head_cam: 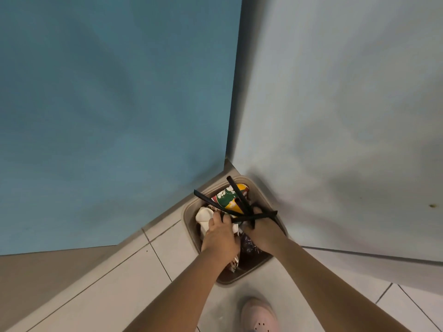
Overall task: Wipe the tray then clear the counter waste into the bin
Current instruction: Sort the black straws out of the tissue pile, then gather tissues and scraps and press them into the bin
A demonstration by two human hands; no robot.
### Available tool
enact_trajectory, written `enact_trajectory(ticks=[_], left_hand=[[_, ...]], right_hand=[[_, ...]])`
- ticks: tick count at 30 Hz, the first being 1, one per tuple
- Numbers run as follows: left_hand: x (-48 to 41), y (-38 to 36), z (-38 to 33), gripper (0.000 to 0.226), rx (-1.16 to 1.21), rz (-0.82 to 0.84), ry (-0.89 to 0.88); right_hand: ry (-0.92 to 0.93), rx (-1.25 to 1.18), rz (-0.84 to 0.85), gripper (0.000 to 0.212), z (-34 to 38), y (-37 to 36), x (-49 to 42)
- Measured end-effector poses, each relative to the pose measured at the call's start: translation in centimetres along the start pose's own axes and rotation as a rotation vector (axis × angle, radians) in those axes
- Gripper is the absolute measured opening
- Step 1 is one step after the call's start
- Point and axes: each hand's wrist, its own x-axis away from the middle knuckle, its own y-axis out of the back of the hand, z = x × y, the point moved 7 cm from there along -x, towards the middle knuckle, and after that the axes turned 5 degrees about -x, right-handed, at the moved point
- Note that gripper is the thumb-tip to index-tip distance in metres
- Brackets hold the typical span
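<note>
Black straws (242,207) bunched in right hand (262,232), fingers closed round them, long axes fanning away over bin (189,212); left hand (220,232) curled on white paper (203,215).

Both forearms are bare from the lower edge of the frame to the wrists — no sleeves, watch or bands show. The left hand (219,232) and right hand (262,232) are bare as well, without gloves or visible rings. 1 foot shows below — in a pale pink clog-style shoe (260,316) with small round holes.
</note>
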Motion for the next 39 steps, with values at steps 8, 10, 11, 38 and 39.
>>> enact_trajectory(ticks=[8, 10, 11, 38, 39], left_hand=[[2.4, 3.3, 0.4, 0.059, 0.091, 0.051, -0.002], [2.9, 3.9, 0.3, 0.058, 0.049, 0.084, -0.013], [3.0, 4.1, 0.3, 0.056, 0.021, 0.098, -0.021], [20.3, 30.5, -4.3, 0.04, -0.284, 0.069, -0.054], [22.3, 33.3, -4.9, 0.04, -0.291, 0.052, -0.068]], right_hand=[[0.027, 0.103, 0.028, 0.025, 2.2, 1.1, 2.6], [0.033, 0.149, 0.04, 0.029, 2.6, 1.2, 2.9], [0.04, 0.179, 0.083, 0.032, 2.8, 1.1, 3.0], [0.228, 0.52, 0.089, 0.031, 26.4, 19.0, 21.0], [0.267, 0.538, 0.091, 0.028, 29.2, 20.8, 23.0]])
